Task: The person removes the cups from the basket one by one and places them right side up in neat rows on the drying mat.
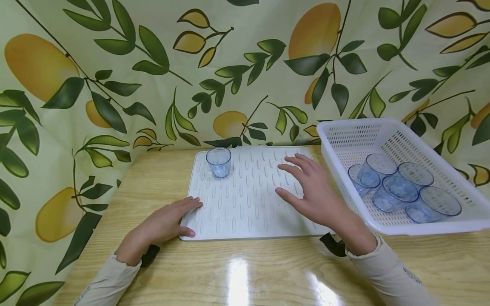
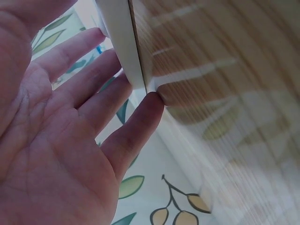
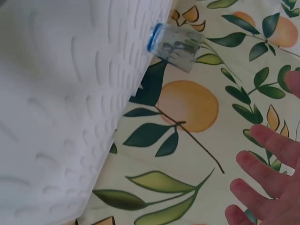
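A clear bluish glass [image 1: 219,163] stands upright at the back left of a white ridged drying mat [image 1: 249,204]; the right wrist view also shows this glass [image 3: 177,46]. My left hand [image 1: 164,221] is at the mat's left edge, its fingertips touching the rim and the thumb near the front left corner. In the left wrist view the fingers [image 2: 136,126] are extended along the edge of the mat [image 2: 123,42]. Above the right part of the mat, my right hand [image 1: 315,191] hovers with fingers spread and holds nothing.
To the right stands a white plastic basket [image 1: 337,170] with several similar glasses [image 1: 400,189] inside, close beside the mat. A wooden table [image 1: 199,267] lies under everything. Behind it hangs a cloth [image 1: 260,25] printed with leaves and fruit.
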`<state>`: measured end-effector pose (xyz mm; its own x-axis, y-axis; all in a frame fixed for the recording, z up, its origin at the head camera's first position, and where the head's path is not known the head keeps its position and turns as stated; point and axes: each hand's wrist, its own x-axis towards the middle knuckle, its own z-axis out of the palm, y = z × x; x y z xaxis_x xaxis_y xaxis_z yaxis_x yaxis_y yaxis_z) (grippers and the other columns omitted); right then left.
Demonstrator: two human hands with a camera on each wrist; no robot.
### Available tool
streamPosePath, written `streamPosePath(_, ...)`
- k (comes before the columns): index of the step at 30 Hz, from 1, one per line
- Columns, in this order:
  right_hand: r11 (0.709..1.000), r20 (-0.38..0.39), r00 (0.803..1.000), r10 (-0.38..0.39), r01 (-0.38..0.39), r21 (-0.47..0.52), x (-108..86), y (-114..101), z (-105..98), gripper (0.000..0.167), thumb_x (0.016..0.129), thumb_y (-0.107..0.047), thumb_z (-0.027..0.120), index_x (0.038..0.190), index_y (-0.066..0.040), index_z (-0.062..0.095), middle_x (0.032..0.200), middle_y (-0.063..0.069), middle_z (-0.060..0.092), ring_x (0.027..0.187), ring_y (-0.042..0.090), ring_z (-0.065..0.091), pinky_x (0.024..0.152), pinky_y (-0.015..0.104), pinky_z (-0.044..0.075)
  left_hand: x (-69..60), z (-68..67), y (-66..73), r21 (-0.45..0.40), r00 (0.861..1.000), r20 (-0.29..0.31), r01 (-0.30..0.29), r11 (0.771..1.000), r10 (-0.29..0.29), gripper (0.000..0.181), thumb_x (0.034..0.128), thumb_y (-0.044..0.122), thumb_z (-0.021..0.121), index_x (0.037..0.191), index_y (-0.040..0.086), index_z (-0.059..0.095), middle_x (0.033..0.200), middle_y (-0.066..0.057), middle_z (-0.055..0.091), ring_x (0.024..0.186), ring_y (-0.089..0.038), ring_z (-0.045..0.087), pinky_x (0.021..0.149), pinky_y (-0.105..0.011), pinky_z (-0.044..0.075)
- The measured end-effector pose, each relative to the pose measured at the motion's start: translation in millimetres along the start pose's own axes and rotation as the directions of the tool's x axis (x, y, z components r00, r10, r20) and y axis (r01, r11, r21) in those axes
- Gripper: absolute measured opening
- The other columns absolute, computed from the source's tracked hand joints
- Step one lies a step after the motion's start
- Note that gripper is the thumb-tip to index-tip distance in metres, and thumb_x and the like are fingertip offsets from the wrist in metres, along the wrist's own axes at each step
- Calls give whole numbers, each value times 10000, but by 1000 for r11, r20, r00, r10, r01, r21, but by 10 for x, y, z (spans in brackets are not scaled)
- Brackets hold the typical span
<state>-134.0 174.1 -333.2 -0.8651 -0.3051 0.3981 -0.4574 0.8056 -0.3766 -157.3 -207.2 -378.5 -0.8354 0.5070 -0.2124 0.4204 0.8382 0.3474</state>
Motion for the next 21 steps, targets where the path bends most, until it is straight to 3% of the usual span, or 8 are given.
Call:
streamPosePath(7, 998, -35, 999, -23, 21, -66, -134, 134, -168, 523, 881, -349, 737, 1347, -159, 592, 1453, 109, 518, 1437, 404, 345, 1064, 655, 262, -6, 3, 2, -2, 1000, -11, -2, 1000, 2, 800, 789, 327, 816, 1479, 105, 477, 1565, -174, 412, 1452, -403, 371, 1115, -595, 367)
streamPosePath(13, 996, -53, 999, -7, 3, -88, -246, 253, -314, 531, 877, -330, 749, 1351, -150, 591, 1457, 121, 518, 1428, 394, 348, 1079, 673, 254, -2, 8, 11, -2, 1000, -8, 0, 1000, 0, 802, 787, 333, 819, 1479, 112, 480, 1567, -166, 414, 1455, -393, 370, 1118, -588, 368)
streamPosePath(21, 993, -178, 983, -38, 17, -120, -400, 549, -536, 546, 828, -316, 790, 1300, -99, 622, 1371, 171, 580, 1349, 409, 425, 989, 690, 297, -10, 1, 3, -42, 1000, 6, 15, 999, -15, 792, 794, 324, 815, 1482, 125, 477, 1580, -146, 400, 1474, -388, 340, 1144, -585, 337)
